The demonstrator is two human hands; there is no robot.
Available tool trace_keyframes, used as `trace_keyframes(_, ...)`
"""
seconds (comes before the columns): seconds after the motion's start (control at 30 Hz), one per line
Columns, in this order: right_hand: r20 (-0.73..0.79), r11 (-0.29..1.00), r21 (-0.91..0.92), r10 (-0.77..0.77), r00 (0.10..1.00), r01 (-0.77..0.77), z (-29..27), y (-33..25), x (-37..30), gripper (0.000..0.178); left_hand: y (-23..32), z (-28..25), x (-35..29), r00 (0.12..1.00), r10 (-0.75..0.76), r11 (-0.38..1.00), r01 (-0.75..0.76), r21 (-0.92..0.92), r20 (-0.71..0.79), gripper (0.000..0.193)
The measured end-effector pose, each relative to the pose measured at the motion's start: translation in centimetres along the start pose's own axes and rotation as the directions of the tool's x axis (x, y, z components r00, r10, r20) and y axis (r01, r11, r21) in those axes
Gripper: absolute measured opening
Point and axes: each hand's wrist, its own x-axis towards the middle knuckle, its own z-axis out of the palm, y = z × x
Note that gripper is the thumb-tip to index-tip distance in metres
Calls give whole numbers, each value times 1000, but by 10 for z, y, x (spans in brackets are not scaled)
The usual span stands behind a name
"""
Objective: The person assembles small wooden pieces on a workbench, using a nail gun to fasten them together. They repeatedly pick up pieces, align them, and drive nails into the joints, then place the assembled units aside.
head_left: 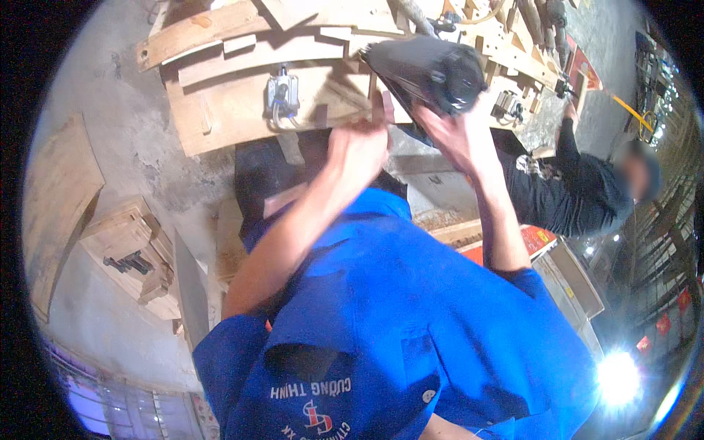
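Note:
A black, glossy, bag-like thing (422,70), blurred by motion, is over the near part of the wooden workbench (213,121). My right hand (462,139) is closed on its lower right side, with the fingers partly hidden beneath it. To the left, my left hand (359,150) is at the bench's near edge, its fingers curled. A short brownish piece (386,108) shows just above those fingers, but whether they grip it is unclear. A metal clamp-like fixture (283,95) with thin tubes is mounted on the bench left of my hands.
Curved wooden strips (257,62) lie along the bench. Another metal fixture (507,108) is on its right. At the right, a person in dark clothes (568,183) reaches toward the bench end. Stacked wooden pieces (132,249) and a curved board (67,205) stand at the left.

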Motion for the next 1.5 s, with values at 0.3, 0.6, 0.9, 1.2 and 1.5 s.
trace_keyframes(0.3, -66, 950, 211, 250, 966, -231, 1, 15, -15, 35, 50, -42, -16, 712, 81, 826, -440, -353, -697, 85)
trace_keyframes(0.6, -119, 978, 209, 1, 993, 24, 3, 21, -3, 38, 43, -32, -1, 655, 92, 850, -444, -283, -750, 89)
trace_keyframes(0.9, 7, 978, 160, 133, 991, -133, -5, 11, 5, 36, 42, -38, -2, 689, 26, 853, -393, -343, -724, 83)
trace_keyframes(1.2, -5, 978, 110, 177, 984, -175, -9, 14, 2, 35, 22, -54, -13, 699, -7, 863, -356, -357, -715, 70)
trace_keyframes(1.5, -22, 846, 413, 380, 925, -338, -35, 15, -75, 31, -89, -109, 3, 613, 3, 1000, -17, -9, -790, 100)
